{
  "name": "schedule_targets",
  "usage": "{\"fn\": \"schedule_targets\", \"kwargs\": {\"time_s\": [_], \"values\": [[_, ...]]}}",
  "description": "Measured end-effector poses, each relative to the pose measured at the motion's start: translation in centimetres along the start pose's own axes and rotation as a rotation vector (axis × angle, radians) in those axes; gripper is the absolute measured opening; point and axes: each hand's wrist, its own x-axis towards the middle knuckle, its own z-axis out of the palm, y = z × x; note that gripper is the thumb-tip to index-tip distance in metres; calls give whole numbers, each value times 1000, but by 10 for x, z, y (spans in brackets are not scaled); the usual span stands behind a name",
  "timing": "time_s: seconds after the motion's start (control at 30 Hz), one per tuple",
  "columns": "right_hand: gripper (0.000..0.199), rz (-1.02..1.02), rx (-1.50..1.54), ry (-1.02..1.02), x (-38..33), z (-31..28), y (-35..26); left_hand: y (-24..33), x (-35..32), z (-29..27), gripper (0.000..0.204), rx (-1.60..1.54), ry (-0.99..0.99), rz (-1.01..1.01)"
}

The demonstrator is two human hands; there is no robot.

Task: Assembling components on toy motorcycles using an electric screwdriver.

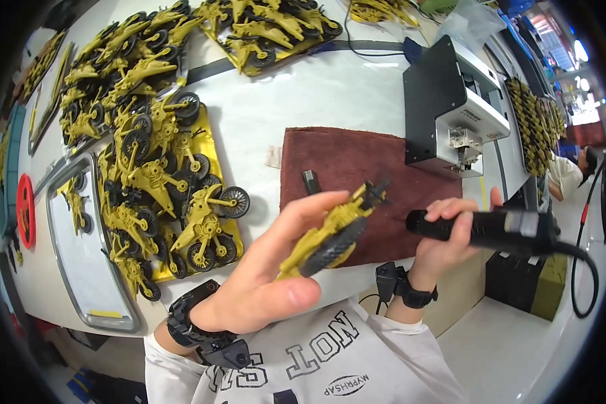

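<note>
My left hand (252, 286) holds a yellow toy motorcycle (326, 232) with black wheels between its fingers and thumb. The toy is tilted, its far end over a dark red cloth (347, 151). My right hand (444, 246) is wrapped round a black electric screwdriver (501, 229), whose cable runs off to the right. The tool's front end points left toward the toy, with a gap between them; I cannot make out a bit at its tip. A small black block (310, 182) lies on the cloth, just beyond my left fingers.
Yellow toy motorcycles (148, 182) lie heaped on the left, with further piles (269, 34) at the back. A black and white screw feeder (451, 111) stands at the cloth's right rear. At left are a grey-rimmed tray (60, 242) and a red ring (25, 212).
</note>
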Motion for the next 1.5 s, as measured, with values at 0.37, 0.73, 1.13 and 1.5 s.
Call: {"fn": "schedule_targets", "kwargs": {"time_s": [0.37, 0.73, 1.13, 1.5], "values": [[64, 473, 496, -945, -8, 32, -68, -4, -15, -16, 84, 768, 13, 193], [66, 191, 359, -856, -31, 35, -38, -9, -23, -23, 85, 853, 26, 205], [63, 244, 419, -705, -42, 43, -40, -13, -22, -22, 94, 796, 27, 95], [66, 174, 589, -708, -37, 22, -39, -10, -40, -31, 79, 814, 54, 123]]}}
